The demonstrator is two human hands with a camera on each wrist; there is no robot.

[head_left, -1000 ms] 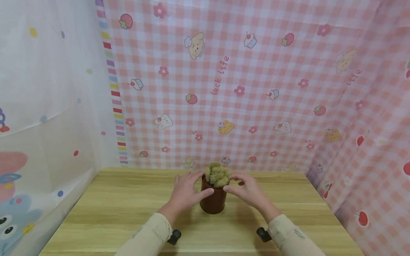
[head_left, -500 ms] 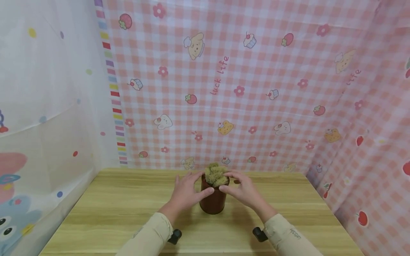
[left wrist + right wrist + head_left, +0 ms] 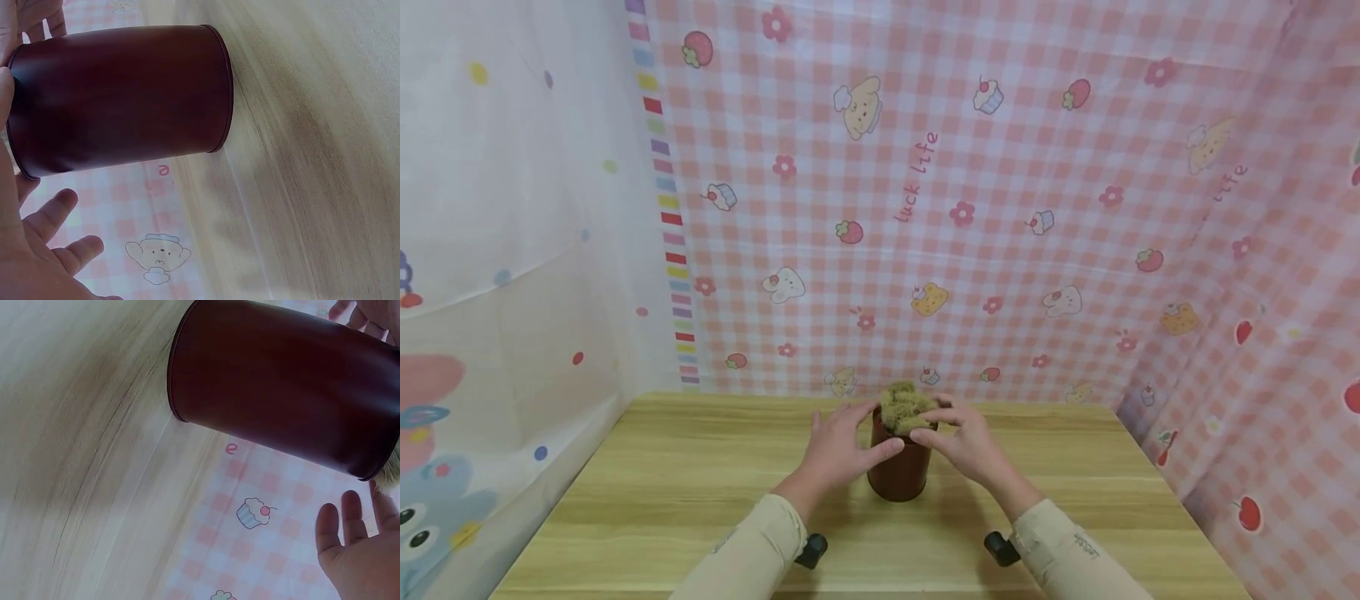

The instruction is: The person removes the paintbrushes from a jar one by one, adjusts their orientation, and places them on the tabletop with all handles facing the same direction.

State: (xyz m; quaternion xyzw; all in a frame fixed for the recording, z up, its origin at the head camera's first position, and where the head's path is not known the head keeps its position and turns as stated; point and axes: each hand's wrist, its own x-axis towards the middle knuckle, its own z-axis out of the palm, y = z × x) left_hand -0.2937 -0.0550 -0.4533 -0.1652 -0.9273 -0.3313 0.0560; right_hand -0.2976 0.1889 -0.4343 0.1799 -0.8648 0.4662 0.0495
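Note:
A dark reddish-brown cylindrical pot [image 3: 898,475] stands upright on the wooden table, with a clump of dry yellow-green moss [image 3: 901,407] rising from its mouth. My left hand [image 3: 835,450] holds the pot at its rim, thumb across the front and forefinger round the left side. From the right, my right hand [image 3: 966,442] pinches the near right edge of the moss between thumb and fingers. In both wrist views the pot's smooth side [image 3: 125,100] fills much of the picture, and its wall [image 3: 275,381] hides most of the fingertip contact. The pot's inside is hidden.
The wooden tabletop [image 3: 700,467] surrounds the pot. A pink checked cloth [image 3: 880,167] with cartoon prints hangs behind it, and a white printed cloth [image 3: 535,233] hangs at left. Black devices [image 3: 811,552] sit beside both sleeve cuffs.
My right hand has moved a little left, its thumb and fingers drawing closer together over the moss. My left hand and the pot stay almost where they were.

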